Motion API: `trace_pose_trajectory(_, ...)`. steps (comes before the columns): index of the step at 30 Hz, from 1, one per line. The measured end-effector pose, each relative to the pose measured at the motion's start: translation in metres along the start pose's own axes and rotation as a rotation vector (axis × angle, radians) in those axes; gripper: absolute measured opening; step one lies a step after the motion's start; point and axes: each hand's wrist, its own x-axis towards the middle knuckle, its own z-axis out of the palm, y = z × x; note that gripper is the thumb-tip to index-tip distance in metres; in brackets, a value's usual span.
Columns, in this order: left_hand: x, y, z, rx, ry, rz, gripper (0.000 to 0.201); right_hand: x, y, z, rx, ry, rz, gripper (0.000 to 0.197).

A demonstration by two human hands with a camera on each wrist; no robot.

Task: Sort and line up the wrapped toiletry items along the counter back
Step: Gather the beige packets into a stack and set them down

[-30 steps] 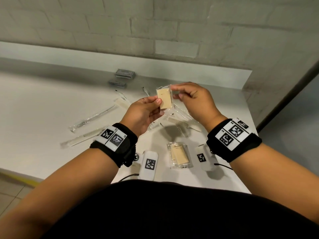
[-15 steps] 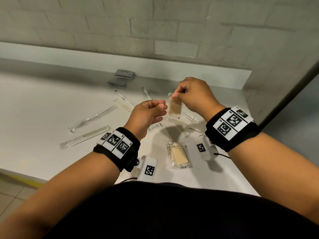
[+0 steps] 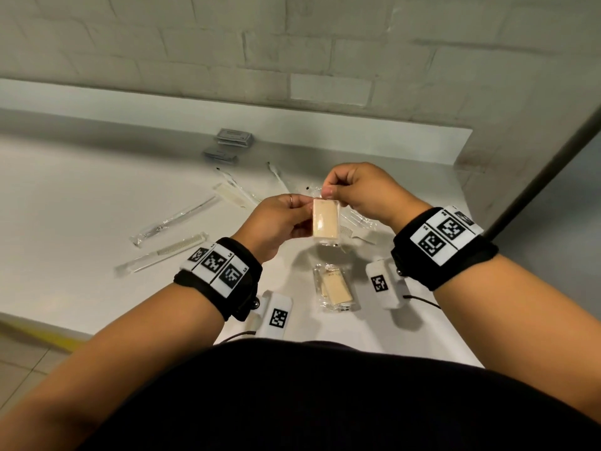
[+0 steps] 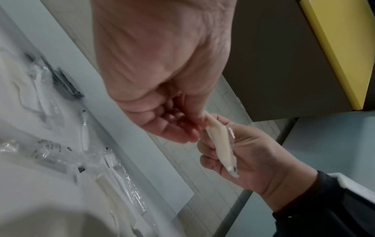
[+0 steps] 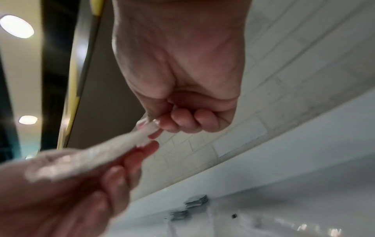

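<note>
A beige soap bar in clear wrap hangs upright above the white counter, held by both hands. My right hand pinches the wrap's top edge; in the right wrist view the right hand grips the crimped end of the soap packet. My left hand pinches the bar's upper left side, and the left wrist view shows the left hand at the soap packet. A second wrapped soap lies on the counter below.
Two stacks of grey sachets sit near the counter's back upstand. A wrapped comb and a wrapped toothbrush lie at left. More clear-wrapped items and another comb lie beneath my hands.
Half a second ago only my right hand held the soap and the left had let go. The left hand has now taken hold of it again, and the bar faces me.
</note>
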Motion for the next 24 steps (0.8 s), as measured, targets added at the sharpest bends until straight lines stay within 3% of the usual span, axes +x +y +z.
trace_pose_trajectory(5, -0.006, 0.000, 0.003, -0.059, -0.031, -0.033, 0.012, -0.004, 0.005, 0.003, -0.144, 0.073, 0.040, 0.009)
trace_pose_trajectory(8, -0.008, -0.001, 0.003, 0.002, -0.015, -0.036, 0.009, -0.010, 0.008, 0.004, -0.102, 0.117, 0.066, 0.013)
trace_pose_trajectory(10, -0.009, -0.003, 0.003, -0.002, -0.001, -0.045, 0.006, -0.017, 0.009, 0.005, -0.018, 0.071, 0.134, 0.018)
trace_pose_trajectory(14, -0.011, -0.011, 0.006, -0.013, 0.004, -0.092, 0.003, -0.037, 0.019, 0.006, 0.305, -0.177, 0.376, 0.017)
trace_pose_trajectory(24, -0.017, -0.042, 0.013, 0.178, -0.078, -0.216, 0.010, -0.066, 0.032, 0.026, 0.172, -0.099, 0.624, 0.024)
